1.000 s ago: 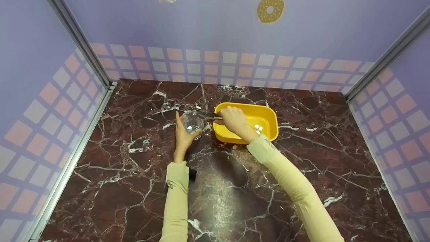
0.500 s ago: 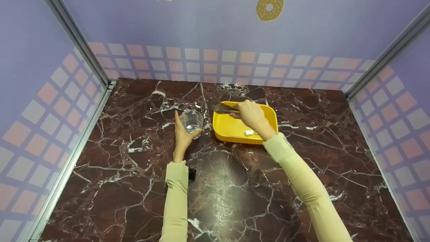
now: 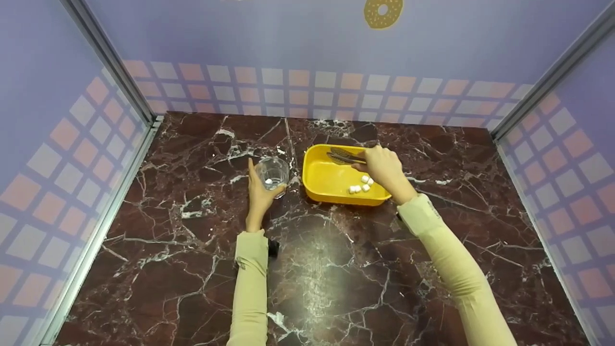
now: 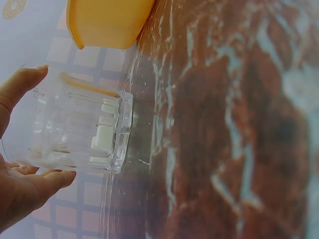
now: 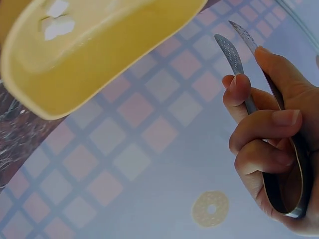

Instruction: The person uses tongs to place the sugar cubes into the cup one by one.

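My left hand holds a clear cup between thumb and fingers. The cup stands upright on the dark marble surface, and several small white blocks lie at its bottom. In my right hand is a pair of dark metal tongs, gripped with the fingers wrapped round its arms. The perforated tips of the tongs stand apart with nothing between them, above the yellow tub. Small white cubes lie on the tub's floor, near its front right.
Brown-red marble with white veins forms the worktop. A lilac back wall with pink and white squares rises behind the tub. Walls with metal edge strips stand on both sides. The tub is just right of the cup.
My right hand has moved right with the tongs, from beside the cup's mouth to above the tub's right part. My left hand and the cup have stayed put.
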A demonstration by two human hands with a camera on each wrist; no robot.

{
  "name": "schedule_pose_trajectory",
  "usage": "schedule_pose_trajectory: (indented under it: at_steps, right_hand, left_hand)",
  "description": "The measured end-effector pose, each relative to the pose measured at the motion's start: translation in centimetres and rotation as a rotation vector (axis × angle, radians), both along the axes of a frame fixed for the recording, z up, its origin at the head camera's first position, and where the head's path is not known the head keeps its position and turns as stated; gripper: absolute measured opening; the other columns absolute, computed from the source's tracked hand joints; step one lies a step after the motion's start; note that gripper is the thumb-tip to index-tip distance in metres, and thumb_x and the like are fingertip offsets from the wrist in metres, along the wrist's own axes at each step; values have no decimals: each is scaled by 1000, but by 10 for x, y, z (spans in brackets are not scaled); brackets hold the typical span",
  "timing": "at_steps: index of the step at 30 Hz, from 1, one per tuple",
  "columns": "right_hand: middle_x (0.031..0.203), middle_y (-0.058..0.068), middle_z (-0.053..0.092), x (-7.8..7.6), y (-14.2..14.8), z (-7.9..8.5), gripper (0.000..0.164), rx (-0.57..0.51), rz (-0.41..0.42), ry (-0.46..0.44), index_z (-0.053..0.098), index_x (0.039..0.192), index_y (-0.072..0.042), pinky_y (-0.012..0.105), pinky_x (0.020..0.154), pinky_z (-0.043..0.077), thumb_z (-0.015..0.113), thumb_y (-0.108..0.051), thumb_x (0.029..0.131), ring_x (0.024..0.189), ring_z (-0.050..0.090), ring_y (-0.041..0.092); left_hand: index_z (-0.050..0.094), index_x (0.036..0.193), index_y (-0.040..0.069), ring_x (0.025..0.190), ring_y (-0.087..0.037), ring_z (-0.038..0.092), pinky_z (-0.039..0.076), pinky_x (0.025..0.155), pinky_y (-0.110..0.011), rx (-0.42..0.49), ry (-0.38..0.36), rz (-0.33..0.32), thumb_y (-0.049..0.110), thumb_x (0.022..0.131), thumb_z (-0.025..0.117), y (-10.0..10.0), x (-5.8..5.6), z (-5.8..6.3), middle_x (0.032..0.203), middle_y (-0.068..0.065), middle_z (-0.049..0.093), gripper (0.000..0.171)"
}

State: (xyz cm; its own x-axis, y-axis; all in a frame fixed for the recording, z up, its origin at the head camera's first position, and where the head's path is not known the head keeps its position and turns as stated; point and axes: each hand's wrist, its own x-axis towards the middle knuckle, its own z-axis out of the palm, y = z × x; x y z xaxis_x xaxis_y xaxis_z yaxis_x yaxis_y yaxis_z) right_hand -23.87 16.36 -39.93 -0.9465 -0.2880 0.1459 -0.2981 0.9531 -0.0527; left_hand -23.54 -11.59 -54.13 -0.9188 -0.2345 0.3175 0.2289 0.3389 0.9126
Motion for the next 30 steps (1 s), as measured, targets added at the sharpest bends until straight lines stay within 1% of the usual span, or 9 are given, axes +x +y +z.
schedule_pose_trajectory:
  at_steps: [3,6,12,18,22,24,30]
  right_hand:
    - [80,21,66,0,8,-4,29,12,-17,-13,70,83,-11,51,56,49,62,-38,79,70,61,39]
    - [80,22,65,0,15,-9,28,31,-27,-24,69,82,-10,51,57,48,63,-37,78,71,61,39]
    - [75,23,64,0,31,-23,30,32,-51,-22,67,74,-7,51,53,48,65,-38,76,66,60,40]
    - [77,22,64,-1,45,-36,30,59,-92,-34,68,78,-5,51,56,49,68,-35,74,69,60,40]
    - [76,23,63,-2,50,-44,31,93,-100,-37,66,74,-2,51,56,49,68,-34,74,69,60,39]
    - [76,22,63,-3,51,-47,32,105,-108,-46,65,72,-2,51,56,50,68,-34,74,68,61,39]
    - [77,22,63,-4,51,-54,34,142,-116,-59,64,75,1,50,57,50,69,-32,73,69,61,39]
  left_hand:
    - [9,140,-3,123,-36,35,25,108,-44,1,6,5,9,54,81,0,0,0,131,-26,37,114]
    - [9,140,-3,123,-36,36,25,109,-43,3,-3,4,9,54,81,0,0,0,131,-26,38,113]
    - [8,140,-2,124,-36,35,24,109,-42,-3,-20,-8,11,55,80,-1,0,1,132,-25,36,113]
    - [8,140,-5,123,-37,36,26,108,-43,-12,7,-8,9,55,81,-1,-1,0,130,-26,38,113]
    - [8,139,-7,121,-38,38,27,107,-43,-10,30,-7,7,54,81,-1,-2,0,128,-27,39,113]
    - [8,139,-7,121,-38,38,27,107,-43,-9,32,-7,7,54,81,0,-2,0,128,-27,39,113]
    - [8,140,-5,122,-37,37,25,108,-43,-7,23,-4,8,54,81,-1,-1,-1,130,-26,38,114]
